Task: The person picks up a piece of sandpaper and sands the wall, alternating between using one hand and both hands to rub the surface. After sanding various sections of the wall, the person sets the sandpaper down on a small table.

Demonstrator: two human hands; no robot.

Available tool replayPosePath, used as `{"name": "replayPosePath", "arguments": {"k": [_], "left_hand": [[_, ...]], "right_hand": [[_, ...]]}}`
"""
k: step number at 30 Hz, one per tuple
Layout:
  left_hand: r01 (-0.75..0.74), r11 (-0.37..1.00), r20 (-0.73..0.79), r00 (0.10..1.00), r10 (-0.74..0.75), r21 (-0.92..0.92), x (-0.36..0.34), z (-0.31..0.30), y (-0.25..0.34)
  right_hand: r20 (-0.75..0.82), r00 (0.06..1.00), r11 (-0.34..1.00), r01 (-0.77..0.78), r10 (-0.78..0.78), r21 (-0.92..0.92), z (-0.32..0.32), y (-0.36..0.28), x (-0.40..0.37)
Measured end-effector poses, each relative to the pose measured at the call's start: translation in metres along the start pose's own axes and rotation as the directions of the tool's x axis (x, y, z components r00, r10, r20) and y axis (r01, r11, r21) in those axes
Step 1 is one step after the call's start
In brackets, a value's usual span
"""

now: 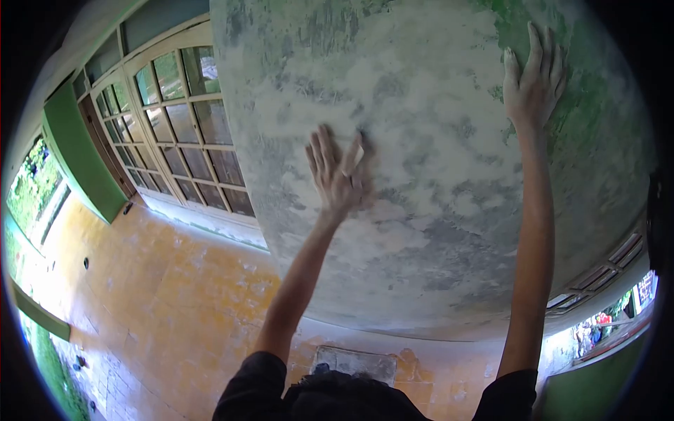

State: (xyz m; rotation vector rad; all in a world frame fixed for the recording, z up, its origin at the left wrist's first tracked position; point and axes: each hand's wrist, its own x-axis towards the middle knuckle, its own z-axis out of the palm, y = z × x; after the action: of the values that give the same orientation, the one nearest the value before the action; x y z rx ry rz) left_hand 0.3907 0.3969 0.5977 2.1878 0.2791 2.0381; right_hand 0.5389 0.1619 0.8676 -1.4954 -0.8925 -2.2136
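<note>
Both my arms reach up to a patchy wall (421, 161) with whitish, grey and green areas. My left hand (335, 181) is against the middle of it, fingers spread and thumb apart, with a dark shadow beside it. Pale dust coats its thumb. Higher and to the right, my right hand (535, 84) lies flat on a green, partly bare patch with its fingers stretched out. Whitish dust covers that hand. Neither hand shows anything held.
Left of the wall stands a glazed wooden double door (179, 126) beside a green pillar (88, 154). Below spreads an orange tiled floor (168, 281) with white smears. A pale rectangular slab (358, 363) lies near my body. Small dark objects dot the floor at left.
</note>
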Motion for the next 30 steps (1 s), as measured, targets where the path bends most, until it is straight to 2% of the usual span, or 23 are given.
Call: {"name": "replayPosePath", "arguments": {"k": [3,5,6,8,10,12,13,15,16,18,19,20,21,22,24,25,27,29,30], "left_hand": [[0.046,0.995,-0.133,0.991,-0.034,0.09,0.063,0.003,-0.03],[0.165,0.981,-0.197,0.97,-0.142,0.106,0.104,-0.011,-0.044],[0.161,0.981,-0.187,0.972,-0.14,0.107,0.117,-0.014,-0.044],[0.345,0.938,-0.283,0.903,-0.324,0.026,0.134,-0.02,-0.046],[0.327,0.942,-0.318,0.903,-0.29,0.069,0.125,0.0,-0.023],[0.099,0.979,-0.18,0.982,-0.066,0.18,0.094,0.015,0.004],[0.091,0.98,-0.183,0.981,-0.057,0.178,0.081,0.015,0.015],[-0.21,0.978,0.032,0.977,0.21,-0.006,0.062,0.011,0.026],[-0.216,0.976,0.03,0.976,0.216,-0.005,0.069,0.013,0.02],[-0.378,0.924,0.01,0.926,0.378,0.059,0.096,0.008,0.006],[-0.333,0.94,-0.03,0.941,0.336,0.08,0.108,-0.005,0.0],[-0.123,0.99,-0.13,0.983,0.132,0.074,0.125,-0.011,-0.007],[0.091,0.995,-0.217,0.973,-0.078,0.047,0.139,-0.011,-0.016],[0.088,0.995,-0.205,0.976,-0.078,0.041,0.144,-0.012,-0.02],[0.23,0.971,-0.293,0.935,-0.201,0.071,0.145,-0.012,-0.023],[0.183,0.974,-0.267,0.953,-0.142,0.135,0.132,-0.003,-0.014],[-0.03,0.989,-0.192,0.98,0.058,0.145,0.08,0.016,-0.006],[-0.165,0.984,-0.026,0.986,0.167,0.069,0.008,0.031,0.016],[-0.273,0.962,-0.048,0.961,0.271,-0.03,-0.03,0.038,0.034]], "right_hand": [[0.04,0.999,1.0,0.006,-0.007,0.004,-0.011,0.001,-0.02],[0.076,0.997,1.0,-0.003,0.001,0.025,-0.018,0.006,-0.037],[0.084,0.996,1.0,-0.01,0.008,0.022,-0.022,0.007,-0.044],[0.109,0.992,0.998,-0.058,0.06,-0.023,-0.026,0.0,-0.055],[0.115,0.99,0.997,-0.076,0.079,-0.034,-0.029,-0.008,-0.064],[0.107,0.99,0.995,-0.082,0.087,-0.055,-0.03,-0.011,-0.068],[0.122,0.988,0.995,-0.084,0.089,-0.049,-0.031,-0.012,-0.07],[0.13,0.987,0.995,-0.092,0.098,-0.046,-0.033,-0.013,-0.071],[0.137,0.986,0.995,-0.095,0.1,-0.038,-0.033,-0.013,-0.071],[0.138,0.986,0.995,-0.091,0.094,-0.031,-0.032,-0.013,-0.07],[0.131,0.987,0.995,-0.096,0.097,-0.014,-0.032,-0.013,-0.07],[0.128,0.986,0.995,-0.103,0.103,-0.002,-0.033,-0.013,-0.07],[0.132,0.986,0.994,-0.105,0.106,-0.012,-0.034,-0.012,-0.07],[0.139,0.983,0.993,-0.114,0.115,-0.017,-0.034,-0.013,-0.069],[0.16,0.978,0.991,-0.132,0.135,-0.029,-0.036,-0.016,-0.069],[0.144,0.981,0.992,-0.128,0.129,-0.019,-0.036,-0.018,-0.068],[0.137,0.982,0.992,-0.129,0.129,-0.007,-0.034,-0.018,-0.069],[0.12,0.986,0.993,-0.113,0.114,-0.015,-0.033,-0.017,-0.071],[0.13,0.985,0.993,-0.116,0.117,-0.018,-0.039,-0.018,-0.068]]}}
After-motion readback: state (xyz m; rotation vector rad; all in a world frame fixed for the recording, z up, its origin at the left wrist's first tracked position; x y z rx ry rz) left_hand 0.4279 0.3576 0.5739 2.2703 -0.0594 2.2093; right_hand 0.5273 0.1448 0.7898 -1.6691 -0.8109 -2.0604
